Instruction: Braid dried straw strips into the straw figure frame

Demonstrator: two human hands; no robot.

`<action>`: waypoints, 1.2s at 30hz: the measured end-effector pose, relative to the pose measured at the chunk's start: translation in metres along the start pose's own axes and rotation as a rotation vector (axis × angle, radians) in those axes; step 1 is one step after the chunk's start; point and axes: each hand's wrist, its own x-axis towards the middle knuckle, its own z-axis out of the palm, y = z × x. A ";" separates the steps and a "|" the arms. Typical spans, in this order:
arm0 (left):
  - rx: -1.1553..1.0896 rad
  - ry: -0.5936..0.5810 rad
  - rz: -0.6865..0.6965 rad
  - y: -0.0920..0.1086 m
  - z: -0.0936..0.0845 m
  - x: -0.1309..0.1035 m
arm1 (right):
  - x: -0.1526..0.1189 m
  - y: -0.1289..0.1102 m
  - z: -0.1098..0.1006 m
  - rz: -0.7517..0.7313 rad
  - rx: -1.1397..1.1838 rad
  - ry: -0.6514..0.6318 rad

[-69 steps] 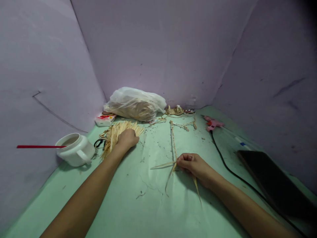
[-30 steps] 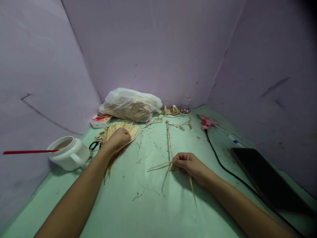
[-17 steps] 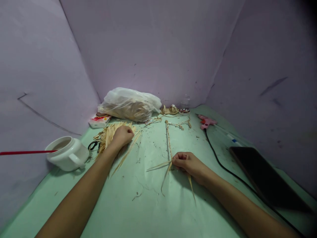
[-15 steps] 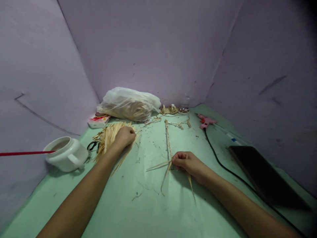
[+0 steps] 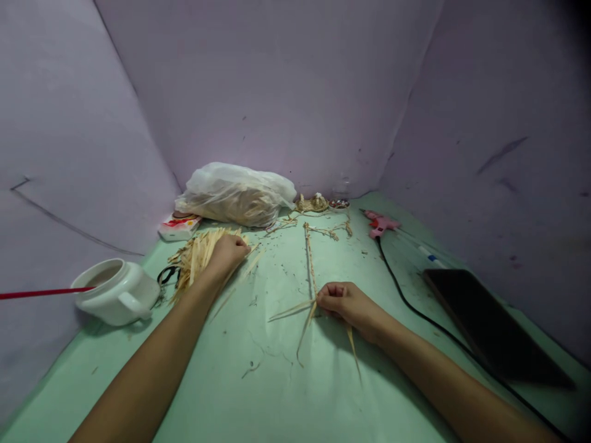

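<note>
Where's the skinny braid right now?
In the head view, the braid is just right of the middle, its near end pinched by the right hand, between the straw pile and the pink glue gun.

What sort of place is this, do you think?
Probably a small handicraft corner, perhaps in a home. What suggests it: a pile of straw-like strips, a thin braided cord pinched at its near end by the right hand, and a pink glue gun.

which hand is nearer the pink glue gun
Right. The right hand pinches the braid, nearer the camera than the pink glue gun and slightly left of it; the left hand is farther left, at the straw pile.
</note>
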 end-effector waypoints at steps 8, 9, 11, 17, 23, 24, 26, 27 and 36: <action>-0.695 -0.649 -0.134 0.072 -0.032 -0.056 | 0.000 -0.001 -0.001 0.004 0.019 -0.003; -0.745 -0.786 -0.143 0.080 -0.028 -0.067 | 0.000 0.000 -0.001 -0.001 0.021 -0.008; -0.785 -0.960 -0.158 0.090 -0.011 -0.084 | 0.001 0.002 -0.002 -0.013 0.038 -0.026; -0.550 -0.634 -0.143 0.083 0.046 -0.098 | 0.001 0.004 -0.003 0.016 0.092 -0.040; -0.344 -0.524 -0.001 0.073 0.058 -0.096 | 0.002 0.004 -0.002 0.020 0.103 -0.029; -0.328 -0.517 0.012 0.072 0.058 -0.096 | 0.002 0.004 -0.002 0.020 0.103 -0.023; -0.319 -0.513 0.023 0.071 0.060 -0.096 | 0.002 0.005 -0.002 0.018 0.106 -0.013; -0.319 -0.513 0.026 0.070 0.061 -0.096 | 0.003 0.005 -0.002 0.017 0.106 -0.011; -0.349 -0.411 0.011 0.070 0.068 -0.097 | 0.004 0.007 -0.001 0.021 0.158 -0.047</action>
